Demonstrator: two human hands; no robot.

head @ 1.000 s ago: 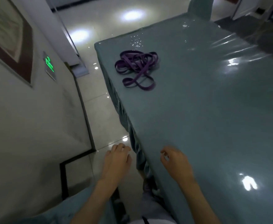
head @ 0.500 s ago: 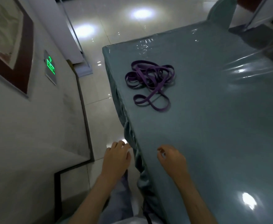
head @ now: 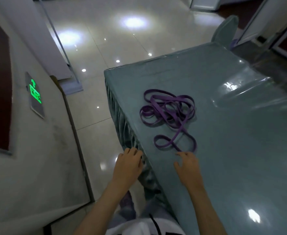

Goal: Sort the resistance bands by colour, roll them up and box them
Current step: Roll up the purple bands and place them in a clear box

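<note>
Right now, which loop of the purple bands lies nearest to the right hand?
The small near loop of the purple bands, just beyond the right hand; the others lie tangled farther away.

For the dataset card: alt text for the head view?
A tangle of purple bands lies on a grey-green table; the right hand reaches toward its nearest loop. The left hand hangs beside the table edge, holding nothing.

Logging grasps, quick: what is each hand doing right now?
Left hand: open, holding nothing.
Right hand: open, empty, beside the tangled purple rubber resistance bands.
</note>
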